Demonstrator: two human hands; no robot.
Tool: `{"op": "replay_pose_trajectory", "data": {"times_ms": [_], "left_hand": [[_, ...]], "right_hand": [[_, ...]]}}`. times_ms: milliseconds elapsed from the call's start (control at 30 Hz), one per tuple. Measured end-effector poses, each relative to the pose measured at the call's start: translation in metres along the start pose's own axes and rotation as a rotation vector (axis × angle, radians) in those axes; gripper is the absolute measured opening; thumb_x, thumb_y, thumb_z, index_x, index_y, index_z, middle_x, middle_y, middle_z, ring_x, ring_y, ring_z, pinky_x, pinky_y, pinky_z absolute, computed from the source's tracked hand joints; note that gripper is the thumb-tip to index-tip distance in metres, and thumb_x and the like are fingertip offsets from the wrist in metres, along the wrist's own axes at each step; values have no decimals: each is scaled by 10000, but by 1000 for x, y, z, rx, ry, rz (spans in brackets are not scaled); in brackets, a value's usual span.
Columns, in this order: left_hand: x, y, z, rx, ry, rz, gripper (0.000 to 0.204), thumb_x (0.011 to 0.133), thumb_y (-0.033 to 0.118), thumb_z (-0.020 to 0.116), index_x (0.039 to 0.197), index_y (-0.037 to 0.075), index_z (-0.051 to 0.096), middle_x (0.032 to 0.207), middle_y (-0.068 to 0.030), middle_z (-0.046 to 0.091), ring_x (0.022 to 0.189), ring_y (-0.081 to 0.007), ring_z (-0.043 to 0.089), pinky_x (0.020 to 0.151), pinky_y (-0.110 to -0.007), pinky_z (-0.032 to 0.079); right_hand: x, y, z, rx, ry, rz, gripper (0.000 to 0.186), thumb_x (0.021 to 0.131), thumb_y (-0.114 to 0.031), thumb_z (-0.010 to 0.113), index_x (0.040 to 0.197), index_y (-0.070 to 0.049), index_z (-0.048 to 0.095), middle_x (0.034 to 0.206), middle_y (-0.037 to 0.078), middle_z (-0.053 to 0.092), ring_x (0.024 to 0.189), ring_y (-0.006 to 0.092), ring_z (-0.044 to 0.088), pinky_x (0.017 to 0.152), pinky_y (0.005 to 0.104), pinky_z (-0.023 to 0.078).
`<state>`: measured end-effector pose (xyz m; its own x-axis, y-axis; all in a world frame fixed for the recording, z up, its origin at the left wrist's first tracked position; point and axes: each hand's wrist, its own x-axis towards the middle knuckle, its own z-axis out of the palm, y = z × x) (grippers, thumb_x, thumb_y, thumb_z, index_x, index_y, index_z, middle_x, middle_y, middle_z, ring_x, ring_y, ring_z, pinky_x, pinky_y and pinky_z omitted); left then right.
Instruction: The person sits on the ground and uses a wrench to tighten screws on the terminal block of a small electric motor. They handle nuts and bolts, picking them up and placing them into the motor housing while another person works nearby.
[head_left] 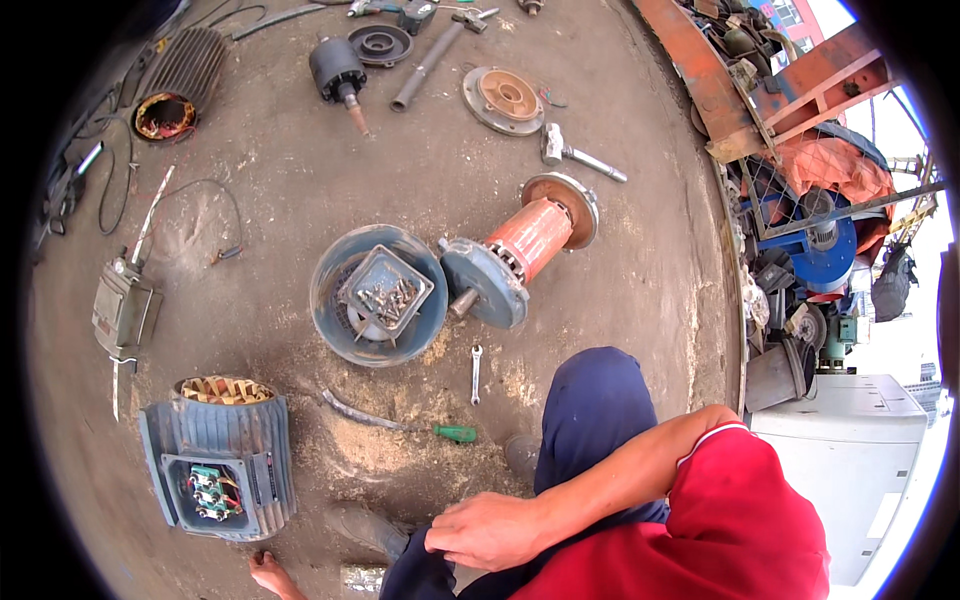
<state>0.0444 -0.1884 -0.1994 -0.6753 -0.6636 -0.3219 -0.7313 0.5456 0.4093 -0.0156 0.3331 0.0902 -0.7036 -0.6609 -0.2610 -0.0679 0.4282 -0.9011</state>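
My left hand [270,574] is low on the ground, just below a grey-blue motor housing [270,480]. Its fingers are curled together, and whatever they may hold is too small to make out. Copper windings [225,389] show at the housing's top, and its open terminal box [213,492] has a green block with wires. My right hand [488,530] lies loosely over my bent left knee, fingers draped and nothing visible in it. Between housing and legs lies a curved bar [365,412] beside a green-handled screwdriver [455,433]. A wrench [476,375] rests farther out.
A blue-grey round tub [335,330] holds a square tray of bolts [390,297]. Against it leans an orange rotor [533,238] with end shields. Beyond are a hammer [582,158], a flange cover [504,100], a pipe [430,65] and a finned motor casing [185,72]. Scrap and a white cabinet [835,450] stand right.
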Motion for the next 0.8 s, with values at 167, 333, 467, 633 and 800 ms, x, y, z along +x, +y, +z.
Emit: {"op": "replay_pose_trajectory", "data": {"times_ms": [167,333,467,633,800], "left_hand": [[39,-23,-1,0,-124,72,215,762,35,693,941,-83,688,818,-179,713,734,-306,667,699,-447,518],[42,-28,5,77,-123,104,205,729,88,683,851,-75,660,743,-180,690,684,-318,657,663,-479,509],[13,-19,7,78,-8,82,200,722,112,673,801,-67,633,728,-173,675,670,-287,629,669,-488,497],[-20,34,-71,106,-431,-6,151,751,97,650,700,-40,614,615,-78,598,563,-174,567,507,-391,437],[-147,210,-170,-138,-611,-5,111,797,55,647,716,-19,633,622,-28,587,569,-108,540,499,-303,414]], "right_hand": [[3,-1,-8,16,-22,-2,169,912,-132,635,967,-24,518,932,154,617,920,383,637,777,497,533],[10,-23,-3,-8,-12,-30,164,909,-142,628,961,-23,528,922,159,618,904,382,644,771,492,535],[11,-63,12,0,-36,12,161,898,-148,618,955,-23,535,920,164,626,900,390,651,779,505,535],[-5,-108,7,194,-2,385,207,909,-175,632,1036,-19,587,982,192,686,945,409,671,785,506,536],[-67,-126,7,567,178,838,294,972,-205,600,1179,0,644,1034,160,737,971,291,713,861,424,541]]}}
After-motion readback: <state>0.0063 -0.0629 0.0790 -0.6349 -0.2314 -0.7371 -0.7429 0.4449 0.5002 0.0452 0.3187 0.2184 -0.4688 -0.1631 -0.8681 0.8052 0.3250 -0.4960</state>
